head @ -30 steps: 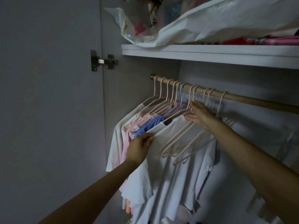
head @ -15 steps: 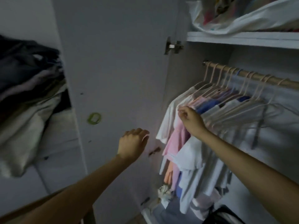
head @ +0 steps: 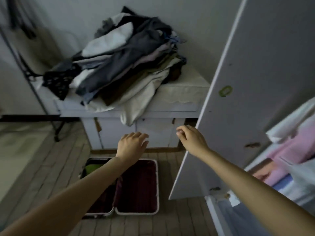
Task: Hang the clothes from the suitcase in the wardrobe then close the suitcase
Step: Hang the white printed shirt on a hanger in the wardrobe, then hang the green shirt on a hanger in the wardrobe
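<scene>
Suitcase [head: 138,188]: one, open flat on the floor below my hands, two maroon-lined halves.
Left hand [head: 132,145]: relaxed, holding nothing.
Right hand [head: 190,138]: loosely curled, empty, beside wardrobe door [head: 238,99].

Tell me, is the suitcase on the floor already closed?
No, the suitcase lies open on the floor, both halves flat side by side, with something green showing in the left half.

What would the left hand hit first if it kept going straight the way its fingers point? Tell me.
Likely the white cabinet door under the clothes pile. The left hand points forward, above the open suitcase; depth is unclear, so the gap cannot be judged.
</scene>
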